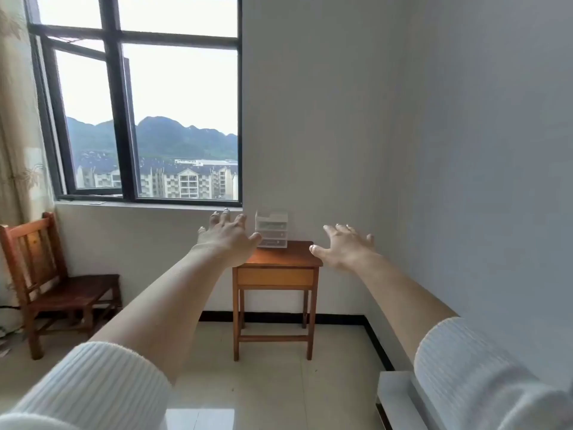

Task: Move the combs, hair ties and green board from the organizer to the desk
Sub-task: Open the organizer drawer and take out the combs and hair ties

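Note:
A small clear organizer (272, 229) with stacked drawers stands at the back of a little wooden desk (279, 259) against the far wall. Its contents are too small to make out. Both my arms stretch forward at chest height, well short of the desk. My left hand (228, 235) is spread, palm down, and appears just left of the organizer. My right hand (344, 245) is also spread, fingers apart, and appears to the right of the desk. Neither hand holds anything.
A wooden chair (49, 283) stands at the left under a large window (139, 119). Tiled floor (279, 383) lies between me and the desk. A white low piece of furniture (393, 395) sits at the lower right along the wall.

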`<state>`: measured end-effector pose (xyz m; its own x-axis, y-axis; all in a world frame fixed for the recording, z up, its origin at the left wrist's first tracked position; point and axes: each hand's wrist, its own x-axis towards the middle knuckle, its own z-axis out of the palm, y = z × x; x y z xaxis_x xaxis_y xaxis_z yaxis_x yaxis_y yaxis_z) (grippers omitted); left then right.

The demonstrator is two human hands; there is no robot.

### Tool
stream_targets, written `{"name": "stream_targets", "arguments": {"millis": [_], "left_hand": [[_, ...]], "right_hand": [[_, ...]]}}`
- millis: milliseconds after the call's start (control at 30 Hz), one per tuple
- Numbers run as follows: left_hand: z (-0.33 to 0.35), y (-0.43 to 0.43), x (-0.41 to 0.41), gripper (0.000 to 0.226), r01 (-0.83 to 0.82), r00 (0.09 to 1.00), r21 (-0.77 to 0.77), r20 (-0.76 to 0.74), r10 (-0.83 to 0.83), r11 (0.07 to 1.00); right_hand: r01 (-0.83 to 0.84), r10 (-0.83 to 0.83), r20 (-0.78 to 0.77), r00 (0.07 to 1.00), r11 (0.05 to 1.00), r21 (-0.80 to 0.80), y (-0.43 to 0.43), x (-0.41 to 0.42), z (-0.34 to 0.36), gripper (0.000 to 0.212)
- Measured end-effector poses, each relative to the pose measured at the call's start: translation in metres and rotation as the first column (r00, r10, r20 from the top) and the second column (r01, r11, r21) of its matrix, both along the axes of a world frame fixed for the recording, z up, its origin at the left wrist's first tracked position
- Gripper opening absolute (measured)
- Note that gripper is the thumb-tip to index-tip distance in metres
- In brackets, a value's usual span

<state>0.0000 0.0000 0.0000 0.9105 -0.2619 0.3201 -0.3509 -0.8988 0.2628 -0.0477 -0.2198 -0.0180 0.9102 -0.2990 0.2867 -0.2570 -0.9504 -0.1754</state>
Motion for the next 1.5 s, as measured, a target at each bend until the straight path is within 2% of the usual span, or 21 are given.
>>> {"name": "stream_targets", "arguments": {"millis": [300,533,833,1133,1300,1500], "left_hand": [[-0.028,0.009,0.046,0.059,0.018,0.997,0.004,0.077,-0.018,1.0],[-0.054,-0.028,0.143,0.054,0.065,0.988,0.025,0.139,-0.068,0.998],[-0.061,-0.129,0.336,0.052,0.096,0.983,0.033,0.153,-0.1,0.995],[-0.096,-0.205,0.53,0.044,0.086,0.983,-0.061,0.167,-0.074,0.994],[-0.128,-0.239,0.65,0.042,0.072,0.992,-0.092,0.109,-0.062,0.993],[-0.174,-0.277,0.805,0.044,0.039,0.998,-0.161,-0.051,-0.047,0.986]], "right_hand": [[0.029,-0.023,0.076,0.997,0.997,-0.073,0.02,0.053,-0.019,0.066],[0.037,-0.024,0.101,0.995,0.991,-0.125,-0.005,0.143,-0.041,0.061],[0.039,-0.027,0.091,0.995,0.99,-0.137,-0.096,0.336,-0.051,0.061],[-0.032,0.045,0.15,0.988,0.995,-0.093,-0.166,0.528,-0.083,0.053],[-0.049,0.055,0.1,0.993,0.997,-0.06,-0.198,0.642,-0.117,0.051],[-0.024,0.024,0.003,1.0,0.999,0.035,-0.237,0.786,-0.166,0.051]]}}
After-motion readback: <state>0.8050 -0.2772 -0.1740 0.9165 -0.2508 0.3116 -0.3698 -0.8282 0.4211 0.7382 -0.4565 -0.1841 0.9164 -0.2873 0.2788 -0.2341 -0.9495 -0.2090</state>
